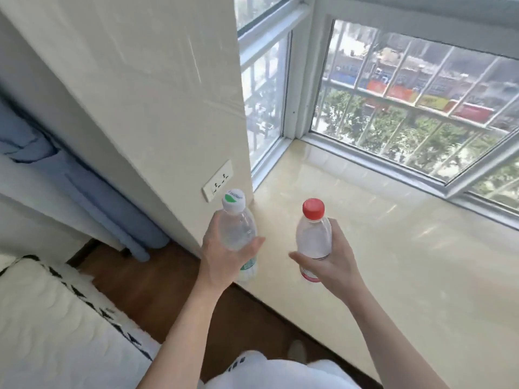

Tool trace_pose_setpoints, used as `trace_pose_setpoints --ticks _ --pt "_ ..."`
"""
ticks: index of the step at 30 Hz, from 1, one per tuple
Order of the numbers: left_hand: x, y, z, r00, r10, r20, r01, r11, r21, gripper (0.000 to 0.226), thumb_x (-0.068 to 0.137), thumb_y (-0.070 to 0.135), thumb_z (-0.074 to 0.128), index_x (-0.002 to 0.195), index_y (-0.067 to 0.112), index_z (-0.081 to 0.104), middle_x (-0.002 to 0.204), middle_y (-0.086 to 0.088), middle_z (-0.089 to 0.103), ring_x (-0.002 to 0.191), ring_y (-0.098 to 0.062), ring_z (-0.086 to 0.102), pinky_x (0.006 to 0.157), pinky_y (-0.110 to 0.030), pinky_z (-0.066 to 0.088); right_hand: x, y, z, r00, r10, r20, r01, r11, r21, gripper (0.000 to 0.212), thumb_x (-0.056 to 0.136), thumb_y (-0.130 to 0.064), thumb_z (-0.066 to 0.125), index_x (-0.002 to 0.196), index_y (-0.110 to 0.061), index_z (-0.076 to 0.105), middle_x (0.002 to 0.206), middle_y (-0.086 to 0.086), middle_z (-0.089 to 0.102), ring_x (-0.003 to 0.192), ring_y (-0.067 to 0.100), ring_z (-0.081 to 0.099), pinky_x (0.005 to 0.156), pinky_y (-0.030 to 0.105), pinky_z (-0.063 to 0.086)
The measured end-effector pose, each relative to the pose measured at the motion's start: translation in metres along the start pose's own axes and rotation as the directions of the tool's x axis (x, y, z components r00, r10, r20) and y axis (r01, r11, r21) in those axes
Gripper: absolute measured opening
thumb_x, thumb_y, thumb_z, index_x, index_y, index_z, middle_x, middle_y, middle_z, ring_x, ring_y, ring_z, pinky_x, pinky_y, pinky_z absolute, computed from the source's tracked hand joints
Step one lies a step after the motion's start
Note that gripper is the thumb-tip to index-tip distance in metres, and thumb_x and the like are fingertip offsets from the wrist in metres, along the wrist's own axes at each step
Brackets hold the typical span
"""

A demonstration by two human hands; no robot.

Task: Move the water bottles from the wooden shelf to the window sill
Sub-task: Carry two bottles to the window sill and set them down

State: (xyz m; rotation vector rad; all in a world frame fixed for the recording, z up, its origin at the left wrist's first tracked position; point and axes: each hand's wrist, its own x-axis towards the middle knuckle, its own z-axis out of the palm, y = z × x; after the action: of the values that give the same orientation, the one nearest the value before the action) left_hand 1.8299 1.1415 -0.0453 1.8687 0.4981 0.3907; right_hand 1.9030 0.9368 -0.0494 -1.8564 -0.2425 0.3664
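My left hand (222, 258) grips a clear water bottle with a white and green cap (237, 226) around its middle, held upright over the near left corner of the window sill (393, 248). A second clear bottle with a red cap (313, 234) stands upright in my right hand (331, 265), which holds it from the right side above the sill's front part. Whether either bottle's base touches the sill I cannot tell. The wooden shelf is out of view.
The beige polished sill runs back to the barred windows (407, 108). A white wall (140, 94) with a socket plate (217, 181) stands left of the sill. Blue curtain (92, 189), dark wood floor (157, 287) and a white quilted bed (56, 327) lie lower left.
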Motion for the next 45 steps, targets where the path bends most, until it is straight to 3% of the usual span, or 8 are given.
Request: trace_pose_setpoints --ticks 3,10,16,21,26,32,37,45 --pt "0.01 0.018 0.041 0.996 0.004 0.087 -0.003 1.0 -0.01 0.055 0.069 0.024 0.089 0.101 0.045 0.049 0.094 0.024 0.059 0.095 0.019 0.054 0.075 0.002 0.038 0.001 0.015 -0.036 0.996 0.008 -0.086 -0.008 1.0 -0.005 0.057 0.062 -0.039 0.087 0.105 -0.037 0.05 0.092 -0.012 0.057 0.084 0.013 0.06 0.057 0.025 0.055" --pt "0.025 0.027 0.105 0.981 -0.046 0.191 0.056 0.997 -0.051 0.063 0.059 0.047 0.088 0.113 0.037 0.056 0.112 0.006 0.068 0.109 -0.012 0.063 0.094 -0.03 0.047 0.006 0.04 -0.097 0.978 0.091 -0.189 -0.075 0.993 0.092 0.054 0.07 -0.009 0.09 0.109 -0.013 0.053 0.091 0.003 0.056 0.065 -0.003 0.054 0.053 0.014 0.05" --pt "0.052 0.013 0.137 0.963 -0.083 0.255 0.098 0.994 -0.044 0.055 0.066 0.016 0.09 0.108 0.035 0.059 0.103 0.014 0.068 0.098 0.005 0.062 0.088 -0.024 0.048 0.023 0.071 -0.105 0.932 0.197 -0.305 -0.15 0.974 0.172 0.051 0.069 -0.015 0.091 0.105 -0.016 0.055 0.087 -0.002 0.059 0.065 0.001 0.056 0.055 0.016 0.049" --pt "0.097 -0.033 0.164 0.914 -0.148 0.377 0.18 0.982 -0.051 0.061 0.059 0.037 0.089 0.111 0.025 0.059 0.106 0.007 0.067 0.108 -0.016 0.064 0.101 -0.051 0.049 0.055 0.119 -0.093 0.882 0.24 -0.406 -0.174 0.966 0.192 0.053 0.07 -0.012 0.091 0.111 -0.02 0.057 0.095 -0.001 0.064 0.08 0.007 0.063 0.068 0.024 0.053" --pt "0.128 -0.097 0.196 0.89 -0.195 0.411 0.224 0.974 -0.023 0.063 0.054 0.044 0.088 0.109 0.031 0.06 0.108 0.012 0.068 0.108 -0.011 0.064 0.1 -0.046 0.051 0.095 0.168 -0.071 0.863 0.301 -0.405 -0.231 0.95 0.212 0.054 0.068 -0.021 0.092 0.11 -0.022 0.058 0.106 0.005 0.066 0.097 0.023 0.065 0.083 0.042 0.056" --pt "0.164 -0.175 0.225 0.86 -0.187 0.475 0.186 0.981 0.051 0.055 0.057 0.042 0.091 0.098 0.049 0.055 0.097 0.024 0.066 0.101 -0.004 0.063 0.091 -0.031 0.053 0.146 0.225 -0.038 0.859 0.309 -0.408 -0.243 0.948 0.207 0.054 0.071 -0.008 0.089 0.115 -0.012 0.057 0.098 0.006 0.064 0.075 -0.001 0.06 0.06 0.012 0.051" --pt "0.192 -0.224 0.249 0.875 -0.145 0.462 0.133 0.989 0.059 0.057 0.062 0.032 0.093 0.105 0.04 0.056 0.096 0.019 0.067 0.099 -0.006 0.063 0.084 -0.023 0.052 0.191 0.274 -0.016 0.859 0.255 -0.444 -0.207 0.966 0.153 0.058 0.062 -0.034 0.092 0.107 -0.033 0.056 0.103 0.0 0.064 0.1 0.028 0.064 0.079 0.054 0.057" --pt "0.229 -0.256 0.274 0.881 -0.024 0.473 0.01 0.999 0.033 0.072 0.056 0.047 0.09 0.116 0.026 0.055 0.104 0.009 0.068 0.104 -0.017 0.063 0.092 -0.042 0.053 0.233 0.318 -0.007 0.844 0.238 -0.482 -0.169 0.969 0.182 0.064 0.061 -0.032 0.091 0.114 -0.027 0.054 0.104 0.004 0.066 0.098 0.029 0.066 0.08 0.057 0.057"
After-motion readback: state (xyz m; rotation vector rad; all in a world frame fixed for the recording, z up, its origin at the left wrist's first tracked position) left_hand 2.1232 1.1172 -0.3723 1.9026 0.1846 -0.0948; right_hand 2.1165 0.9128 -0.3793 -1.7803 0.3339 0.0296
